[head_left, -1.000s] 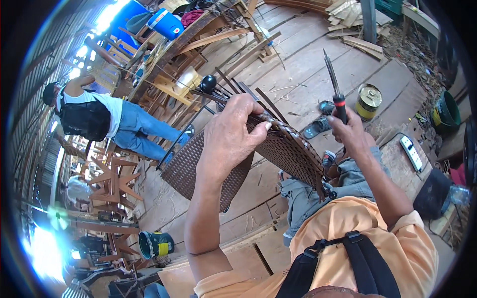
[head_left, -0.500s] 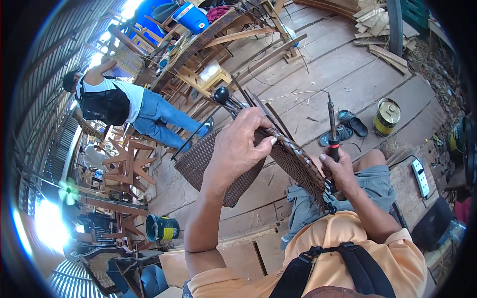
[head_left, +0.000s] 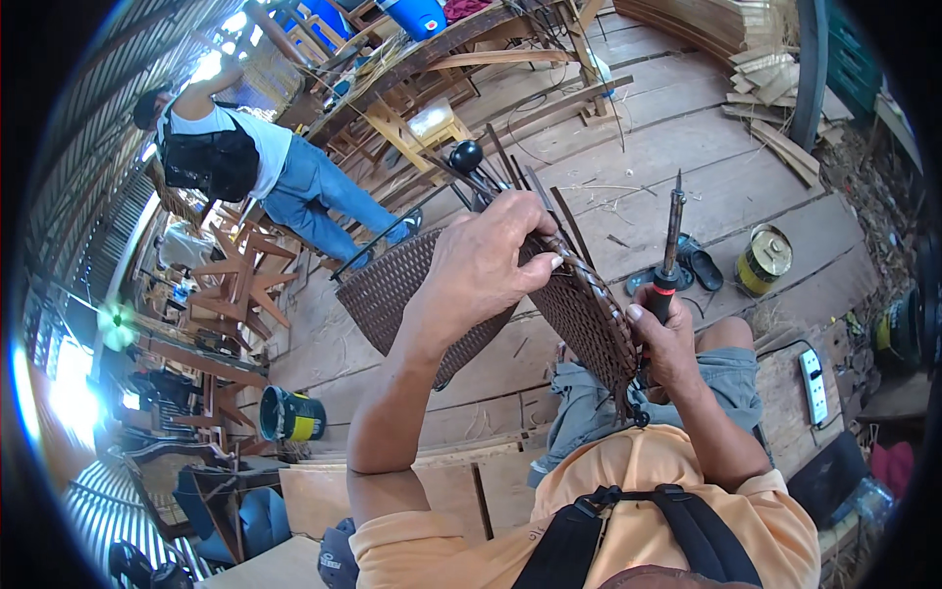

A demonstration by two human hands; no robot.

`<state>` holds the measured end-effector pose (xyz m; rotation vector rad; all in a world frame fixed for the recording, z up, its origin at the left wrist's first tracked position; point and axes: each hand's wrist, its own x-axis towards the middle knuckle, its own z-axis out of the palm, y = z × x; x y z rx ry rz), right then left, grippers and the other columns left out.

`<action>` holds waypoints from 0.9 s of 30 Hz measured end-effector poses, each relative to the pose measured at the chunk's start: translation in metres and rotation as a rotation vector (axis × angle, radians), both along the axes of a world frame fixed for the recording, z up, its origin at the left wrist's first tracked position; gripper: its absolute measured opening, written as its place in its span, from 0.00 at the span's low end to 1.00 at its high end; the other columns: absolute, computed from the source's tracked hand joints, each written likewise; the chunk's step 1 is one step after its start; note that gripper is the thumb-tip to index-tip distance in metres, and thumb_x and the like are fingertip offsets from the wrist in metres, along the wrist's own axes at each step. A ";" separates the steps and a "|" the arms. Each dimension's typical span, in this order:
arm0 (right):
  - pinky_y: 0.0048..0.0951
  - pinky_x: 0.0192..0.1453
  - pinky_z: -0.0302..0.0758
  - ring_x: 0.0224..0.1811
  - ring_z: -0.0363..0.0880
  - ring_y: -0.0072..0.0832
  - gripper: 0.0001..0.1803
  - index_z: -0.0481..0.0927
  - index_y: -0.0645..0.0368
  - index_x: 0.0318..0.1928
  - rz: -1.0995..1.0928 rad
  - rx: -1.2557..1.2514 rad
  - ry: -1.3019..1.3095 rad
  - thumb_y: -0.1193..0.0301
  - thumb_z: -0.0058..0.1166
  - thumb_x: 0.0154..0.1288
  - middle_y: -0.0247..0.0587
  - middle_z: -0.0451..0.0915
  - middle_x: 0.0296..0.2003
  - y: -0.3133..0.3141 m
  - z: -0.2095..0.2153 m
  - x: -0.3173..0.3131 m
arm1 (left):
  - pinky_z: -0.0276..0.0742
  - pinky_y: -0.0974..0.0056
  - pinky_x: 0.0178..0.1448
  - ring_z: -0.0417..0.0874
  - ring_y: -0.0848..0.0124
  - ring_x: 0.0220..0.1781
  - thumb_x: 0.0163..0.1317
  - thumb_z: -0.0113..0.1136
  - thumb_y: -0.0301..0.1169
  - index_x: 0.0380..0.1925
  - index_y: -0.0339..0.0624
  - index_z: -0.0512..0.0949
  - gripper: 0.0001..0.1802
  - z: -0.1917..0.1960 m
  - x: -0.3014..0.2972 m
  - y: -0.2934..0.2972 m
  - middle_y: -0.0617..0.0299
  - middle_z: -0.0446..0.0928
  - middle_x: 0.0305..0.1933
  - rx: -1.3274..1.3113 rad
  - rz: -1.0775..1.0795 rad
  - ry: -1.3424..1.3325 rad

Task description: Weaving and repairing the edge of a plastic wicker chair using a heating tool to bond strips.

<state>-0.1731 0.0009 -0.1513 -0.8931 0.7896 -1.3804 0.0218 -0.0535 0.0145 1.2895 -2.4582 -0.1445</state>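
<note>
A dark brown woven wicker furniture piece leans across my lap, its wrapped rim running from the upper middle down to my belly. My left hand is closed over the top of that rim, thumb on the near side and fingers partly hidden behind it. In my right hand is a soldering iron, gripped by its black handle with a red ring, its thin metal tip pointing up and away from the weave. Beyond my left hand, a black ball and several loose dark strips stick out.
A pair of dark sandals and a round tin lie on the plank floor ahead right. A white power strip is at my right. A bucket lies left. Another person stands far left beside a cluttered workbench.
The soldering iron has shifted slightly, its tip now straighter upward. My left hand keeps its hold on the rim. The whole view has turned a little.
</note>
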 end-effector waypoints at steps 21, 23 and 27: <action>0.17 0.29 0.64 0.26 0.65 0.12 0.07 0.74 0.59 0.35 -0.147 -0.120 0.297 0.71 0.57 0.63 0.25 0.71 0.25 0.005 0.040 0.007 | 0.74 0.74 0.38 0.77 0.76 0.35 0.67 0.52 0.30 0.52 0.32 0.66 0.17 -0.093 -0.006 0.042 0.60 0.72 0.43 -0.167 -0.019 1.420; 0.16 0.32 0.64 0.29 0.64 0.12 0.07 0.75 0.59 0.36 -0.163 -0.147 0.338 0.71 0.58 0.62 0.23 0.70 0.27 0.005 0.044 0.009 | 0.75 0.73 0.36 0.78 0.76 0.34 0.67 0.52 0.30 0.50 0.32 0.67 0.15 -0.100 -0.014 0.044 0.60 0.73 0.40 0.020 0.036 1.459; 0.17 0.35 0.66 0.30 0.65 0.13 0.09 0.75 0.59 0.37 -0.226 -0.173 0.430 0.73 0.61 0.60 0.24 0.71 0.29 0.005 0.048 0.017 | 0.72 0.75 0.39 0.73 0.80 0.35 0.64 0.58 0.29 0.47 0.34 0.69 0.15 -0.099 -0.016 0.042 0.60 0.69 0.45 0.278 -0.046 1.592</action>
